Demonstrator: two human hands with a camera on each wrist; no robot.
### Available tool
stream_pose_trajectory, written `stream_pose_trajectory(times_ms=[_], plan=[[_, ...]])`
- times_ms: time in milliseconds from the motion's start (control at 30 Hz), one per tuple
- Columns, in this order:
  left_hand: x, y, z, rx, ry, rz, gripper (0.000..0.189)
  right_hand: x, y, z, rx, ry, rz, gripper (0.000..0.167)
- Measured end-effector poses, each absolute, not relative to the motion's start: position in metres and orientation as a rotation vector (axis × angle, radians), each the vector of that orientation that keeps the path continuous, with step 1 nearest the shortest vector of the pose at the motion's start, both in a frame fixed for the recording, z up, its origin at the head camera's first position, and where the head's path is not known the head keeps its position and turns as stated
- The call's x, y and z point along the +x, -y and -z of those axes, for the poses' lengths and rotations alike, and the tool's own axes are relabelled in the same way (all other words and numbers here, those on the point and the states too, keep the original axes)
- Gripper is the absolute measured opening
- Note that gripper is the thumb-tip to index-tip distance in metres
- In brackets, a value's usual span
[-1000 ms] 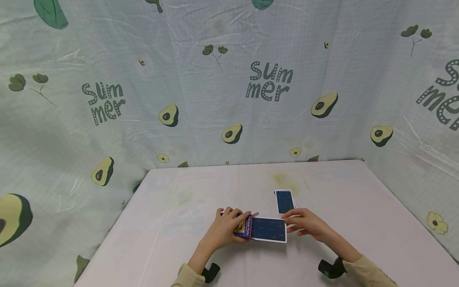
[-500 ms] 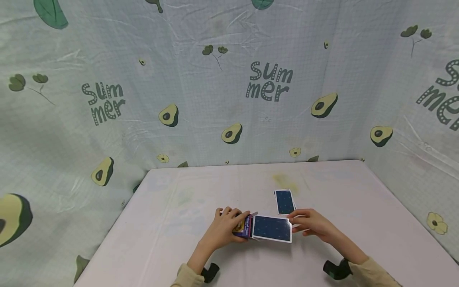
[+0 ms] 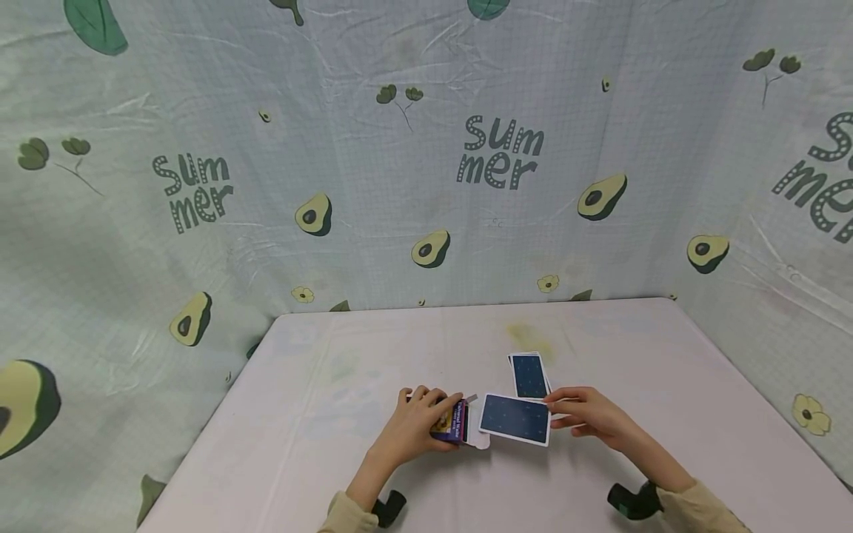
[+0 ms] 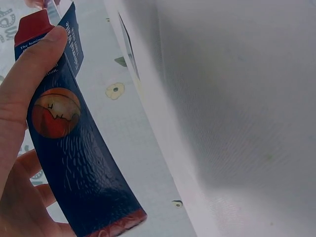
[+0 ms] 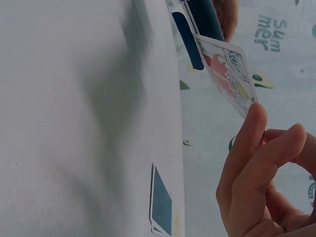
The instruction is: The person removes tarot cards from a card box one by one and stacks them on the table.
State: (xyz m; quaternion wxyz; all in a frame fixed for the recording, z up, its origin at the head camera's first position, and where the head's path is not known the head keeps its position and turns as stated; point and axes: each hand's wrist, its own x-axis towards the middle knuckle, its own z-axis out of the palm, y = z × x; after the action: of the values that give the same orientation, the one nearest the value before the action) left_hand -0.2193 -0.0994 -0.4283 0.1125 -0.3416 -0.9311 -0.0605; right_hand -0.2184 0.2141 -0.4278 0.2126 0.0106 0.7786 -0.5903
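My left hand [image 3: 418, 423] grips a dark blue and purple card box [image 3: 455, 422], its mouth facing right with the flaps open. In the left wrist view, the thumb lies on the box's narrow side [image 4: 86, 158], which bears a round face picture. My right hand [image 3: 593, 419] pinches one end of a card [image 3: 515, 420], its navy back up, beyond the box mouth and over a flap. Its colourful printed underside [image 5: 227, 74] shows in the right wrist view. Behind it, a small pile of navy-backed cards [image 3: 529, 375] lies on the table. The box's inside is hidden.
A white cloth covers the table [image 3: 373, 355]. Around its back and sides hangs a pale curtain [image 3: 373, 163] printed with avocados and lettering. Black wrist devices, a left one [image 3: 389, 508] and a right one [image 3: 633, 501], sit below the hands.
My right hand has moved right, drawing the card out of the box and tilting it, so that the pale flap shows. The left hand and box are nearly still; the pile is unchanged.
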Motion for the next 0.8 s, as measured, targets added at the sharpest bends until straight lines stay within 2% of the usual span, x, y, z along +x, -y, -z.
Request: stream_pose_trajectory(times_ms=[533, 633, 800], plan=[[-0.219, 0.102, 0.429, -0.998, 2.752, 0.218, 0.072, -0.218, -0.226, 0.427, 0.090, -2.090, 1.763, 0.050], [-0.219, 0.102, 0.430, -1.004, 2.740, 0.219, 0.073, -0.219, -0.230, 0.429, 0.063, -2.035, 1.814, 0.047], [-0.220, 0.102, 0.429, -1.008, 2.744, 0.231, 0.072, -0.221, -0.235, 0.432, 0.008, -1.952, 1.889, 0.031]])
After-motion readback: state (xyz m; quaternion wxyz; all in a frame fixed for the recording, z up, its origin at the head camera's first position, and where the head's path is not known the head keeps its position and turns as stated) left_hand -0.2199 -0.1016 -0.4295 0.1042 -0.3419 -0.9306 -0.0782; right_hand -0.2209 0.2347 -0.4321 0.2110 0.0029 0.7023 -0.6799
